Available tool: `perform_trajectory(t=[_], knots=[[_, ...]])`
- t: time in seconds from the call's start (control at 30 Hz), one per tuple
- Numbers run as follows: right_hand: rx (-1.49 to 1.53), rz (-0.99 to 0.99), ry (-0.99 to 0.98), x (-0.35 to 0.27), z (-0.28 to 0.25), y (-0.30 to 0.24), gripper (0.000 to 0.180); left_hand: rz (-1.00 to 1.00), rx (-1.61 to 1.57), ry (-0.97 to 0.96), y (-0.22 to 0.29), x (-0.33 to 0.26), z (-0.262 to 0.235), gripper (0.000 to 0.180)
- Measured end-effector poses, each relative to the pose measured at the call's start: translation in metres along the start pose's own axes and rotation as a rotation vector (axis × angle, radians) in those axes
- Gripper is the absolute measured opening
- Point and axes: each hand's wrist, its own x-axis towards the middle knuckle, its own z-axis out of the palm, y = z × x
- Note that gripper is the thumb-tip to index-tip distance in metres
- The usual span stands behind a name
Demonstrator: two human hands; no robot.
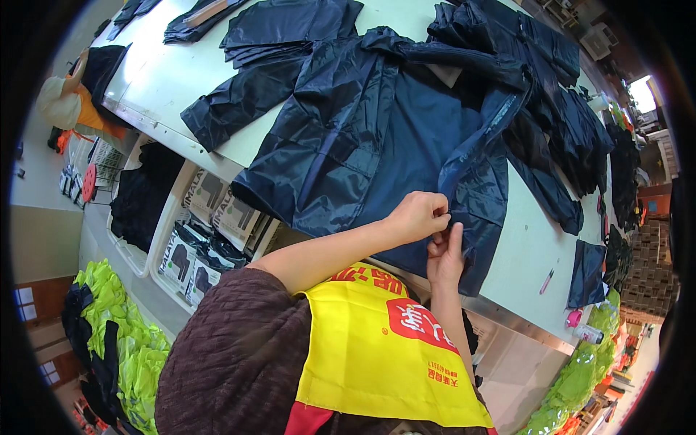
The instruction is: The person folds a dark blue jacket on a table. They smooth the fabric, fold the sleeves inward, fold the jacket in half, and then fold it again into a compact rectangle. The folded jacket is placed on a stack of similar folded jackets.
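A dark navy rain jacket [341, 148] with a shiny shell lies spread on the white table [518, 239]. Its front hangs open, baring the matte inner side, and the hem reaches the near table edge. My left hand [418, 215] is closed in a pinch at the jacket's right front edge, close to the hem. Just below it, my right hand [444, 259] grips the same edge between thumb and fingers. The fingertips of both hands nearly meet. Whatever small part of the edge sits between them is too small to make out.
Folded navy garments [290, 25] lie at the far side, and more dark garments [573, 138] are heaped to the right. A pen [547, 281] rests near the right edge. White crates [161, 239] with packages stand below left. Another person [69, 101] works at the far left.
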Motion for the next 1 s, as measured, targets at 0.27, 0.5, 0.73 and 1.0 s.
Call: perform_trajectory(t=[0.27,0.5,0.73,1.0], knots=[[0.048,0.344,-0.148,0.008,-0.019,0.008,0.008,-0.02,0.196,0.013,-0.042,-0.037,-0.023,0.027],[0.094,0.428,-0.124,0.019,-0.016,0.034,0.011,-0.209,0.842,0.169,-0.081,-0.088,-0.066,0.035],[0.207,0.55,-0.131,0.025,-0.009,0.031,0.012,-0.219,0.707,0.204,-0.077,-0.085,-0.075,0.018],[0.13,0.447,-0.296,0.016,0.045,-0.001,0.013,0.009,0.62,0.107,-0.024,-0.051,-0.043,0.022]])
